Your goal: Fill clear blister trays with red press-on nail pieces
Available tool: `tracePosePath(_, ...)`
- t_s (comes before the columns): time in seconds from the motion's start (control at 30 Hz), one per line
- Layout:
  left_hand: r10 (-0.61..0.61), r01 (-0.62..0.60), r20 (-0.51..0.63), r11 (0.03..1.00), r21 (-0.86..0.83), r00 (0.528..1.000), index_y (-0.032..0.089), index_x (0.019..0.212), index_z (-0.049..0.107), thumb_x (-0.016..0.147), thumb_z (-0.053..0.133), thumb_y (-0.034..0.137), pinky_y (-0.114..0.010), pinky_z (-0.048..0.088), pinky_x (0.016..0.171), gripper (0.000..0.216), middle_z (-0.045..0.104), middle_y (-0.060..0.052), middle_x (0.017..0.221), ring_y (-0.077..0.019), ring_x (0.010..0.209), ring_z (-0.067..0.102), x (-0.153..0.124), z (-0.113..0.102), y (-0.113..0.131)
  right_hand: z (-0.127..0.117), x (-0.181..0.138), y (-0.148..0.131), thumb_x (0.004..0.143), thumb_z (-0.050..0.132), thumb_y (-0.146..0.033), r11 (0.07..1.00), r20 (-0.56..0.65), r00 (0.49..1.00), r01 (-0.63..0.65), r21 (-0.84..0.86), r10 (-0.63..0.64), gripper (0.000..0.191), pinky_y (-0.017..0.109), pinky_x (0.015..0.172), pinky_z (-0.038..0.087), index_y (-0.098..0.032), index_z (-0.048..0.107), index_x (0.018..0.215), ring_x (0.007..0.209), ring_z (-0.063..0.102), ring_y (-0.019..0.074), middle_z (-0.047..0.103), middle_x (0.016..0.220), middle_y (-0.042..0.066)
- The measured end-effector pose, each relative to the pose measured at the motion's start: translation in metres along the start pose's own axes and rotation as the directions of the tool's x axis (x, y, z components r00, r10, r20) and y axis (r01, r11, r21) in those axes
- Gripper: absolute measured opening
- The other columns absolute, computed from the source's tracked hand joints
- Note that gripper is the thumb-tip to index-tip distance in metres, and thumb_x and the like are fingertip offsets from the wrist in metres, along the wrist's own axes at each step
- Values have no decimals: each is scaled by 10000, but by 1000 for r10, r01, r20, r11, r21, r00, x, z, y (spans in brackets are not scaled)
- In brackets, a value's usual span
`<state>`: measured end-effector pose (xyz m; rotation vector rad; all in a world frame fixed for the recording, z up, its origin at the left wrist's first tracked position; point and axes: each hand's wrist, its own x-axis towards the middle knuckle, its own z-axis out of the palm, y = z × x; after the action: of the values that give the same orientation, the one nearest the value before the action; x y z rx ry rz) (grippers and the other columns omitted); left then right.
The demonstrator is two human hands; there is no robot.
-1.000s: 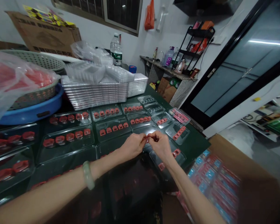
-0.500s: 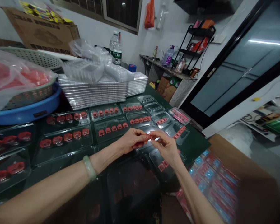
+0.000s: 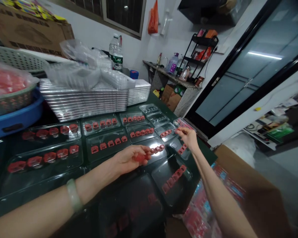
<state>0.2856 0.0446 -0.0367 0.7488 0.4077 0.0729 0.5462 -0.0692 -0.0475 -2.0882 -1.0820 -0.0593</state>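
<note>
My left hand (image 3: 130, 158) is cupped palm-up over the dark green table (image 3: 205, 150), its fingers curled round small red plastic pieces (image 3: 139, 157). My right hand (image 3: 187, 136) has reached out to the far right of the table and pinches a small red piece over a clear blister tray (image 3: 175, 129). Rows of clear trays holding red pieces (image 3: 106, 143) cover the table between and around both hands. A pale green bangle (image 3: 73, 199) circles my left wrist.
A tall stack of empty clear trays (image 3: 89, 100) stands at the back, a water bottle (image 3: 115, 53) behind it. A blue basin with a basket of bagged red parts (image 3: 8, 102) sits at left. A cardboard box (image 3: 238, 198) with packaged goods lies below right.
My hands, which were together at the middle working one piece, have parted. My right hand moved out to the far right trays; my left hand stayed, turned palm-up. The view shifted right.
</note>
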Motion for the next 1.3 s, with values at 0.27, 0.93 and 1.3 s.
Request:
tracePosePath(0.27, -12, 18, -103, 998, 60, 995, 79, 794, 565, 688, 569, 112, -189, 411, 460, 111, 615, -119, 798, -169, 673, 604, -7, -4, 9, 32, 69, 50, 822, 469, -312, 964, 238, 967, -21, -265, 86, 249, 317, 692, 469, -123, 539, 969, 806, 553, 150, 559, 952, 36)
tracePosePath(0.93, 143, -144, -29, 988, -47, 989, 80, 1046, 487, 729, 506, 77, -316, 469, 639, 317, 614, -170, 854, -241, 799, 606, -9, -13, 8, 13, 36, -28, 794, 491, -235, 959, 276, 961, 93, -268, -16, 301, 249, 641, 441, -102, 521, 1062, 714, 574, 140, 616, 814, 56)
tracePosePath(1.3, 250, -235, -114, 963, 128, 962, 61, 690, 587, 706, 557, 167, -266, 460, 521, 111, 611, -98, 673, -156, 573, 578, -5, 8, -10, 29, -102, -132, 703, 584, -364, 956, 201, 935, 274, 110, -291, 194, 277, 642, 394, -236, 612, 846, 715, 525, 154, 584, 798, 28)
